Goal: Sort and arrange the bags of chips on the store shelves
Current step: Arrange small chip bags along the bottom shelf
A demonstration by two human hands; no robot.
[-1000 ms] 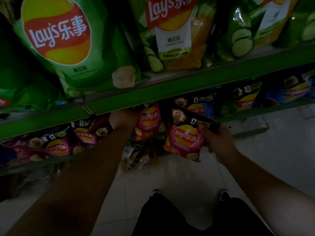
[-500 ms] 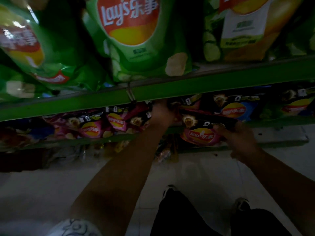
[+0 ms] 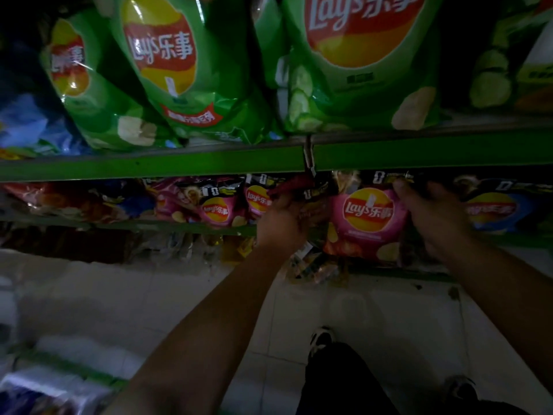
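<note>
You stand on a pale tiled floor (image 3: 119, 295) in dim light. Before you a green shelf edge (image 3: 419, 151) runs across, with a lower shelf rail (image 3: 179, 227) beneath it.

1. Floor (image 3: 149, 295): pale tiles with thin joints, across the lower half of the frame.
2. Trousers (image 3: 344, 384): dark, at the bottom edge, right of centre.
3. Shoe (image 3: 321, 339): dark with white marks, on the tiles just above the trousers.
4. Second shoe (image 3: 460, 387): lower right, dim and blurred.
5. Hook (image 3: 308, 158): small, metal, hanging just above mid-frame.
6. Packets (image 3: 209, 250): clear-wrapped, yellow and dark, at floor level left of centre; print unreadable.
7. Packs (image 3: 45, 381): white and blue, blurred, in the lower left corner.
</note>
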